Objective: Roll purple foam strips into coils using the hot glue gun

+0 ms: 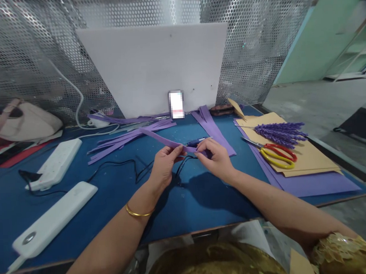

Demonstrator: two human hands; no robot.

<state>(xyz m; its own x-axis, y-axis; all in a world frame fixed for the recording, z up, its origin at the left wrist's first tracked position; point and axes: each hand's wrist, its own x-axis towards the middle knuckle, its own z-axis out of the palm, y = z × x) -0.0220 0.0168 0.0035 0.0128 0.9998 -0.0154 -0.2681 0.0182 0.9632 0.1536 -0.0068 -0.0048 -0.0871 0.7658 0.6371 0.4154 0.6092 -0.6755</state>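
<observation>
Though the right hand (214, 156) partly covers one end of the purple strip (159, 137), I see it pinched there and by the left hand (166, 164) above the blue table (186, 219), a dark-blue tool (195, 142) half hidden just beyond it and a pale handbag (33, 121) cut off at left.

"What do your hands hold?"
"Your left hand (164, 166) and right hand (216, 157) pinch a purple strip (159, 137); the dark blue tool (195, 142) behind, partly hidden, may be a glue gun."
"And to your right?"
"Scissors (270, 146) on tan sheets (313, 157)."
</observation>
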